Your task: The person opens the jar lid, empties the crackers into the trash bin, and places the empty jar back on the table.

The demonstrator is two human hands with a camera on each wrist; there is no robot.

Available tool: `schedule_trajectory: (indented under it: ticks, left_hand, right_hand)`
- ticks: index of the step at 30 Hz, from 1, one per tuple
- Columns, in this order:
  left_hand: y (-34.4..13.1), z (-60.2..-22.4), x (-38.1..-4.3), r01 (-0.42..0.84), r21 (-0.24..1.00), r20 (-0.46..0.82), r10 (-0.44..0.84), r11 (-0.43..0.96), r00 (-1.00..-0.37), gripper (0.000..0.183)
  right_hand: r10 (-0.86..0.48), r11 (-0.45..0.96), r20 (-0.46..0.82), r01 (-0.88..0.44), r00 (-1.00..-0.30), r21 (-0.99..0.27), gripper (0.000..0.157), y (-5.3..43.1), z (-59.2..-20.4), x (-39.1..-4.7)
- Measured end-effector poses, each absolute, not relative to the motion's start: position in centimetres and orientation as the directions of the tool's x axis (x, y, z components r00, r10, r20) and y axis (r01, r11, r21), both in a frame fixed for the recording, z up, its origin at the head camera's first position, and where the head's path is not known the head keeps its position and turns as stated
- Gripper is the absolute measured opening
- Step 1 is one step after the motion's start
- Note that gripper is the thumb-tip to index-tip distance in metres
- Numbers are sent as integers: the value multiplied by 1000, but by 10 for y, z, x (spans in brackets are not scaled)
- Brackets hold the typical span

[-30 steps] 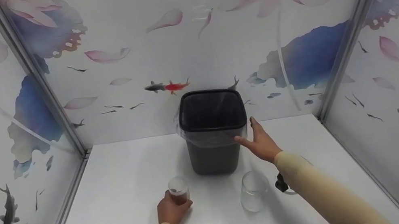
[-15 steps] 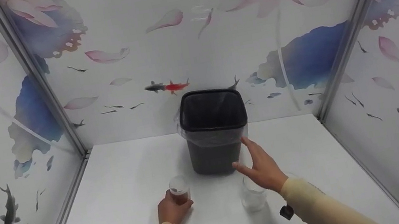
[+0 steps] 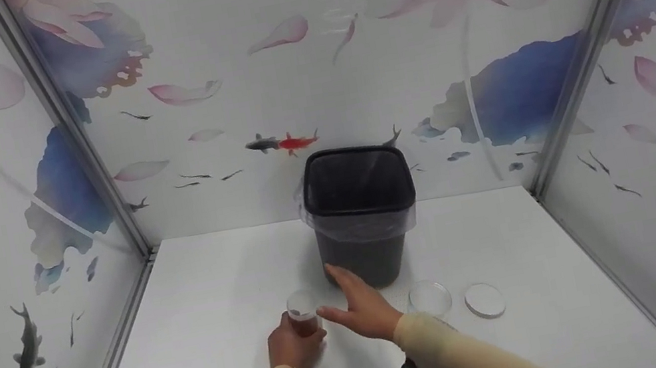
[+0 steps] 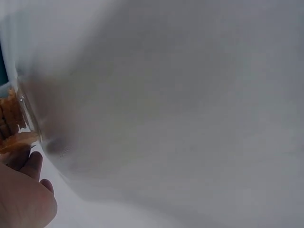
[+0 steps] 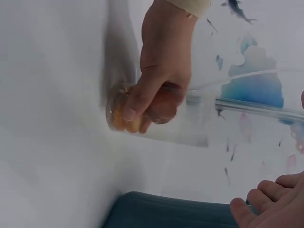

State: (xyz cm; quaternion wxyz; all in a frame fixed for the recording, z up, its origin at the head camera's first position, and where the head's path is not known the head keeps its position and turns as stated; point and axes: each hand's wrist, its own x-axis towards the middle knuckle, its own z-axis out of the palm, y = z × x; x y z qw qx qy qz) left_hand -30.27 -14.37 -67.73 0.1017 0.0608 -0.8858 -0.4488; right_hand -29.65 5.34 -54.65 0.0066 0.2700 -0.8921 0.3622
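Note:
My left hand (image 3: 294, 345) grips a clear, straight-sided cup (image 3: 301, 303) standing on the white table. Orange-brown pieces (image 5: 118, 116) fill its bottom, as the right wrist view shows. At the left edge of the left wrist view, the same pieces (image 4: 12, 116) appear above the left hand (image 4: 26, 194). My right hand (image 3: 360, 306) hovers just right of the cup with fingers extended, holding nothing. In the right wrist view, the right hand (image 5: 278, 206) is partly cut off at the lower right corner.
A dark grey bin (image 3: 360, 252) with a clear liner stands behind the hands. Right of it is a clear glass container (image 3: 429, 296), partly hidden by my right sleeve. Further right lies a flat, round, white-rimmed disc (image 3: 485, 300). Patterned wall panels (image 3: 222, 196) enclose the table (image 3: 207, 300).
My right hand has moved from the bin's right side, leftward and nearer, to beside the cup. The round disc and clear container have come into fuller view. The left hand keeps its grip.

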Motion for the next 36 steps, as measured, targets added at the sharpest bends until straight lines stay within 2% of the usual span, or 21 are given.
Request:
schedule_trajectory:
  ticks: [7,12,16,19,28,36]
  left_hand:
    - [-142,-658,-289,18,843,126,-165,537,-978,46]
    - [-145,-666,-294,55,810,181,-160,584,-970,45]
    - [-147,-678,-301,105,740,265,-144,665,-953,44]
    - [-148,-683,-303,120,729,283,-137,674,-949,42]
    - [-149,-680,-303,109,736,275,-148,668,-950,39]
    - [-152,-677,-305,55,780,177,-136,623,-975,48]
  right_hand:
    - [-421,609,92,-357,-902,-708,96,25,-585,-322]
    - [-445,589,44,-330,-894,-738,95,14,-599,-330]
    - [-462,541,58,-333,-885,-772,90,8,-606,-334]
    - [-461,511,79,-337,-884,-790,87,5,-609,-335]
    - [-412,492,91,-305,-907,-815,89,-1,-614,-335]
    - [-380,468,108,-291,-919,-835,86,-2,-617,-335]
